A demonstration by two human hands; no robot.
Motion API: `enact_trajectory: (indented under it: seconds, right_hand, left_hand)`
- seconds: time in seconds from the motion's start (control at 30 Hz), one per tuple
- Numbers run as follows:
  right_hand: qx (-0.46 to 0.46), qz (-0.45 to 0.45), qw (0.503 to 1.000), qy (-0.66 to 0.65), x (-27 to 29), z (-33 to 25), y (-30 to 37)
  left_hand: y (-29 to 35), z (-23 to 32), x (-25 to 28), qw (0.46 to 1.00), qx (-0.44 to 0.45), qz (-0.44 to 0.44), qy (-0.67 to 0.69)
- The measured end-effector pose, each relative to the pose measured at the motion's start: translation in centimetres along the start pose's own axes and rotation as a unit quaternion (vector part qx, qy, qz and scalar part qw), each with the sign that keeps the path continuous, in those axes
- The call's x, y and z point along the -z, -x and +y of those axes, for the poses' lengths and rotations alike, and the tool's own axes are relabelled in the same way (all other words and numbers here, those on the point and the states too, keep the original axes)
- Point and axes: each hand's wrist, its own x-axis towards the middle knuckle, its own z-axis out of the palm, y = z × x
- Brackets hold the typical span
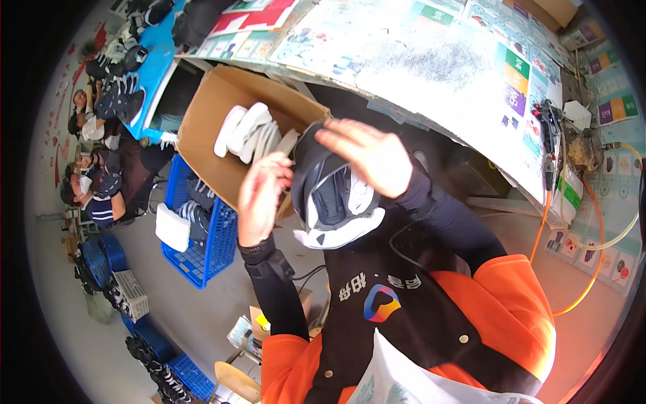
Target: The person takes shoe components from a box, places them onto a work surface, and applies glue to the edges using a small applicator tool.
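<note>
A black and white sneaker (330,198) is in front of my apron, its dark lined opening turned toward me and a white part along its lower edge. My right hand (370,155) lies over the upper black part of the sneaker, fingers long and close together, its thumb hidden. Beside the sneaker's left side is my left hand (264,192), fingers bent in and tips bunched near the black upper. Whether those tips pinch anything is too small to make out.
Beyond my hands an open cardboard box (202,135) contains several white insole-like pieces (249,131). Left of it stands a blue plastic crate (219,249) with dark shoes and a white pad (173,227). A paper-covered worktable (404,60) spans the far side. Other people sit at far left.
</note>
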Motion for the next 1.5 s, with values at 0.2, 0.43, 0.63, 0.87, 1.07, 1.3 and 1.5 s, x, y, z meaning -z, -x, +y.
enact_trajectory:
  seconds: [0.2, 0.43, 0.63, 0.87, 1.07, 1.3, 1.5]
  right_hand:
    - [-0.301, 0.131, 0.911, -0.25, 1.2, 0.4, -0.8]
    - [-0.432, 0.163, 0.728, -0.506, 2.5, 2.6, 0.9]
    - [-0.491, 0.141, 0.722, -0.467, 0.6, 4.2, 4.7]
    - [-0.517, -0.035, 0.764, -0.385, 11.7, 8.9, 8.7]
    - [-0.541, 0.122, 0.711, 0.431, 23.7, 18.9, 15.8]
    - [-0.566, -0.092, 0.699, 0.427, 24.9, 26.2, 19.6]
    - [-0.578, 0.059, 0.72, 0.378, 26.1, 24.6, 17.8]
  left_hand:
    - [-1.0, -2.0, 0.0, 0.975, -0.013, -0.016, 0.223]
    - [-4.4, -1.9, -5.7, 0.921, -0.014, -0.061, 0.384]
    - [-13.0, 3.3, -12.6, 0.967, -0.025, 0.175, 0.183]
    - [-26.0, 2.5, -19.9, 0.999, 0.029, 0.027, -0.018]
    - [-32.2, 4.0, -24.2, 0.974, 0.18, -0.126, -0.062]
    - [-41.2, -1.5, -25.3, 0.951, 0.2, -0.082, -0.22]
    - [-42.9, -3.4, -22.7, 0.937, 0.197, -0.082, -0.278]
